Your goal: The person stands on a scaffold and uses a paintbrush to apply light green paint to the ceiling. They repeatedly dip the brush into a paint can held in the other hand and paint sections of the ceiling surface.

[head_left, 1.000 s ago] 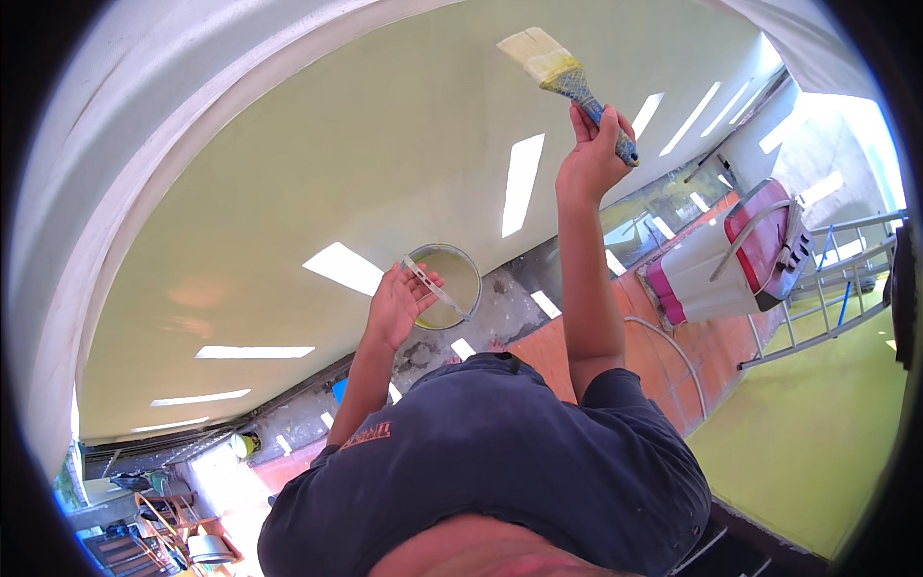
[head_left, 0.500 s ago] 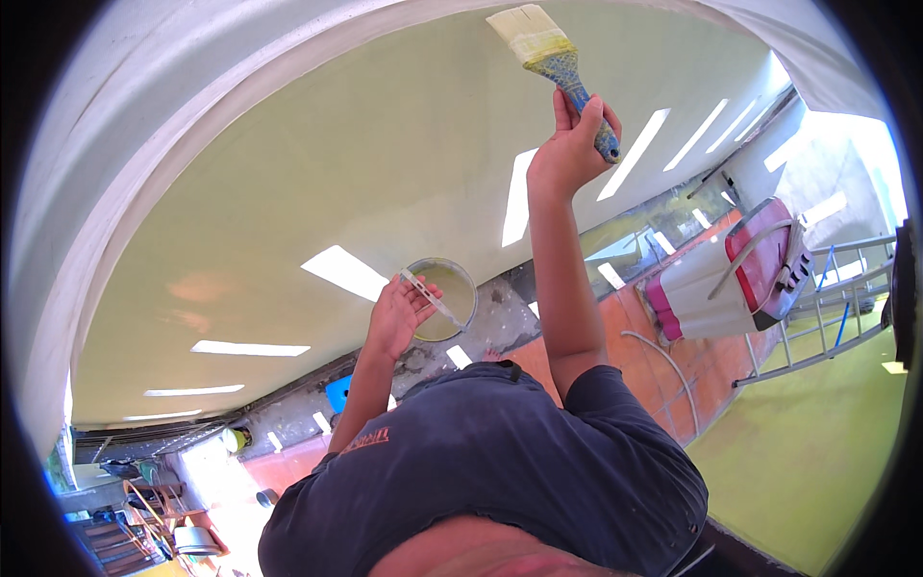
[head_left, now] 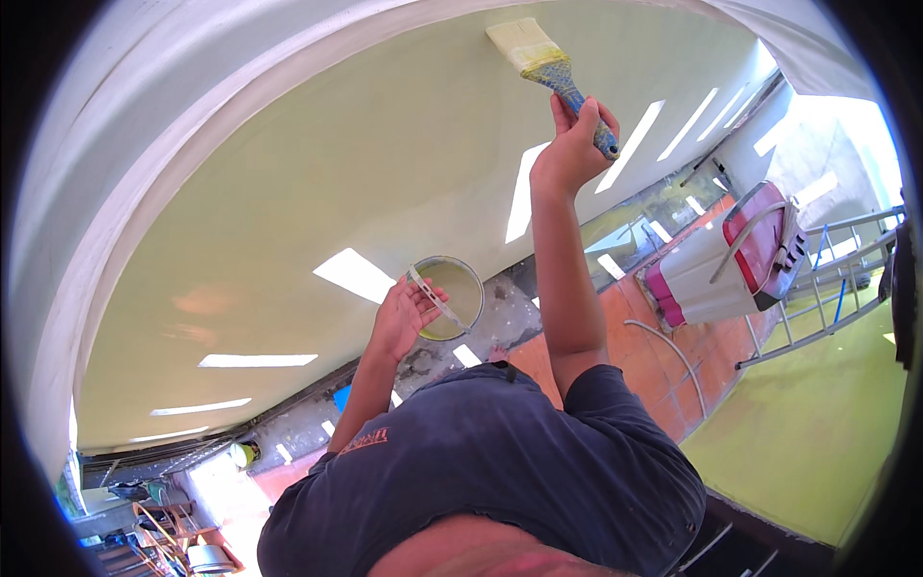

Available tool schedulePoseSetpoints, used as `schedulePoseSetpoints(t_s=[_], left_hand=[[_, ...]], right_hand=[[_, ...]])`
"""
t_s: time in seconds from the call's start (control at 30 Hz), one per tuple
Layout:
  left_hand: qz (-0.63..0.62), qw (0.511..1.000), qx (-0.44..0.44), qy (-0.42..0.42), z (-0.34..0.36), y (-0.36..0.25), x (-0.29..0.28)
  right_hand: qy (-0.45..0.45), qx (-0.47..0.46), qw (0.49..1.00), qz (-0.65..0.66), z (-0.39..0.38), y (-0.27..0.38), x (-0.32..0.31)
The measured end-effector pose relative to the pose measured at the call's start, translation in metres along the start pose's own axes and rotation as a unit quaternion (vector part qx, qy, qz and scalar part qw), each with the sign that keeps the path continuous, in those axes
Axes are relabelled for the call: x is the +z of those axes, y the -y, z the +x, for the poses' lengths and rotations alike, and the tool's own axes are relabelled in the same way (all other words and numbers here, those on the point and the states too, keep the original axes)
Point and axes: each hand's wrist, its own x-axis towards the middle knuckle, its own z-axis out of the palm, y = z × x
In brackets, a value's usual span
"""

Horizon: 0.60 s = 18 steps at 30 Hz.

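Note:
Up high, my right hand [head_left: 577, 144] is closed round the blue, paint-spattered handle of a wide paintbrush [head_left: 551, 72]. Pale, paint-coated bristles point away from me at the yellow-green wall [head_left: 279, 221]; whether they press on it I cannot tell. Lower and to the left, my left hand [head_left: 402, 315] carries a round paint bucket [head_left: 479, 287] by its pale bail handle [head_left: 437, 300], which lies across the bent fingers. Yellowish-green paint shows inside the bucket.
At right a white and pink washing machine [head_left: 707, 274] stands on orange tiles [head_left: 630, 361], beside an aluminium ladder [head_left: 817, 332]. A grey hose [head_left: 673, 356] lies on the floor. Chairs [head_left: 173, 529] and a small paint can [head_left: 244, 454] are at lower left. Sunlight patches streak the wall.
The brush sits slightly lower in the picture, still in my right hand. My view has turned a little, and the bucket in my left hand appears slightly farther right.

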Motion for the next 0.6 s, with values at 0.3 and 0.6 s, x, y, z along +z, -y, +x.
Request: schedulePoseSetpoints(t_s=[0.3,0.6], left_hand=[[-0.003,1.0,-0.001,0.011,-0.007,-0.007,-0.012],[0.004,1.0,0.002,0.013,-0.009,-0.01,-0.018]], right_hand=[[-0.01,0.0,1.0,0.015,-0.014,0.005,0.008],[-0.023,-0.002,0.999,0.045,-0.001,-0.019,-0.008]])
